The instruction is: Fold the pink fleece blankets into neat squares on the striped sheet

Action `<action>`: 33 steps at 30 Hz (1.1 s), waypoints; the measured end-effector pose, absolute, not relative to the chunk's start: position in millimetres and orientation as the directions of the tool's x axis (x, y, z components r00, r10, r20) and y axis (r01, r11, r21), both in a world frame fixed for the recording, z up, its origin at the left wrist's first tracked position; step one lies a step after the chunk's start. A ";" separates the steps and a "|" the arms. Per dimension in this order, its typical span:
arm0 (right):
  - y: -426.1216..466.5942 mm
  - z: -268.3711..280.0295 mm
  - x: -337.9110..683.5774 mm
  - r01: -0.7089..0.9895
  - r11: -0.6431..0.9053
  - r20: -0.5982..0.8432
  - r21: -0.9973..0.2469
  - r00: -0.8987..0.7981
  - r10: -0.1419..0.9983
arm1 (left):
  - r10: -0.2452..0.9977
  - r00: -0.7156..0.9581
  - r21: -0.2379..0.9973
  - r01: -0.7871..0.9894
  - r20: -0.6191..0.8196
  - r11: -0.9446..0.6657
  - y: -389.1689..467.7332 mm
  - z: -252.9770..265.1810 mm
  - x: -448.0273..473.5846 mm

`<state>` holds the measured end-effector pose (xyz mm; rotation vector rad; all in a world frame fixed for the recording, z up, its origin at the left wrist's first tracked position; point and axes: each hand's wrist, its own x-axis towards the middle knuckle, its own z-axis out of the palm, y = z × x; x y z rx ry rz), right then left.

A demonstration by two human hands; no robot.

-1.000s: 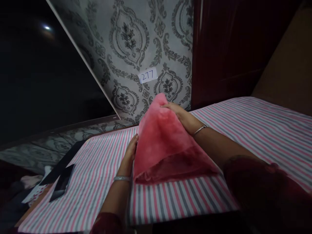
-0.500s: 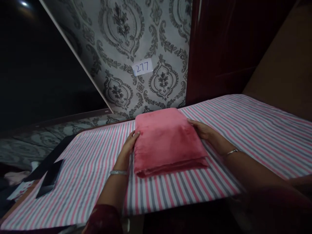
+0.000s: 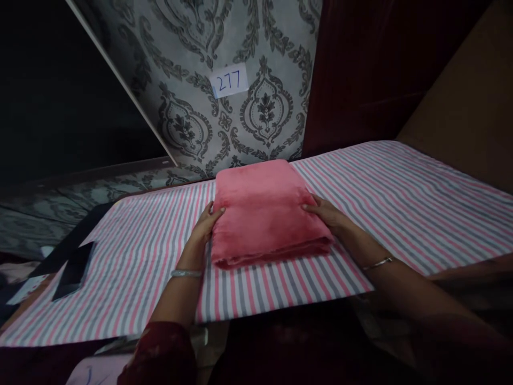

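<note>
A folded pink towel [image 3: 256, 214] with a plush surface lies on the striped cloth [image 3: 136, 246], its layered open edge toward me. At its left side, my left hand [image 3: 206, 222] grips the edge, thumb on top and the other fingers along the side. Opposite, my right hand [image 3: 326, 214] holds the right edge, thumb resting on the upper face; its lower fingers are partly hidden. Both wrists wear bangles.
A dark phone-like slab [image 3: 75, 270] lies on the cloth at the left. Behind stands a patterned wall with a paper label [image 3: 230, 80] reading 277. A large dark screen [image 3: 68, 96] is at upper left, a dark red panel [image 3: 360, 75] at the right.
The view has tilted downward, so the scene sits higher. My right thumb has come onto the towel's top face, and my left thumb reaches slightly further over its edge.
</note>
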<state>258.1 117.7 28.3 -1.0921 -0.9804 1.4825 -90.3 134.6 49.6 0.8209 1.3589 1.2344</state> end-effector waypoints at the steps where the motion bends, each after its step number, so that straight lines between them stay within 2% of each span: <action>1: 113.0 26.4 261.1 -0.264 -0.183 -0.168 -0.947 -0.079 0.983 | 0.944 -0.194 0.956 -0.174 -0.268 0.236 129.0 51.6 -90.3; 5: 93.9 25.3 271.4 -0.221 -0.224 -0.214 -0.949 -0.068 0.974 | 0.940 -0.154 0.942 -0.195 -0.304 0.272 92.7 52.4 -89.1; 10: 86.7 21.5 266.1 -0.111 -0.065 -0.062 -0.992 -0.032 0.998 | 0.957 -0.165 0.967 -0.123 -0.240 0.222 50.9 46.7 -78.6; 14: 81.5 22.1 260.3 -0.077 -0.003 0.000 -0.997 -0.043 0.999 | 0.951 -0.169 0.958 -0.166 -0.261 0.233 42.3 52.6 -75.4; 16: 78.4 23.4 262.6 -0.112 -0.025 -0.015 -0.993 -0.082 0.997 | 0.946 -0.147 0.946 -0.195 -0.288 0.258 42.2 55.4 -81.1; 18: 81.3 23.9 267.7 -0.166 -0.118 -0.097 -0.979 -0.132 0.986 | 0.934 -0.091 0.920 -0.231 -0.344 0.317 46.3 55.2 -91.6; 22: 119.8 26.2 276.3 -0.185 -0.239 -0.214 -0.953 -0.148 0.966 | 0.914 -0.047 0.889 -0.259 -0.402 0.378 82.3 51.6 -116.0; 25: 171.1 31.8 272.6 -0.159 -0.223 -0.214 -0.962 -0.075 0.974 | 0.920 -0.070 0.905 -0.221 -0.386 0.363 132.3 56.6 -123.1; 30: 253.5 40.5 247.6 -0.065 -0.128 -0.134 -0.990 0.097 0.986 | 0.861 -0.024 0.849 -0.182 -0.508 0.496 216.7 75.2 -110.2; 33: 284.2 34.6 233.1 -0.007 -0.087 -0.087 -0.996 0.138 0.987 | 0.932 -0.124 0.938 -0.118 -0.340 0.327 253.9 75.4 -99.8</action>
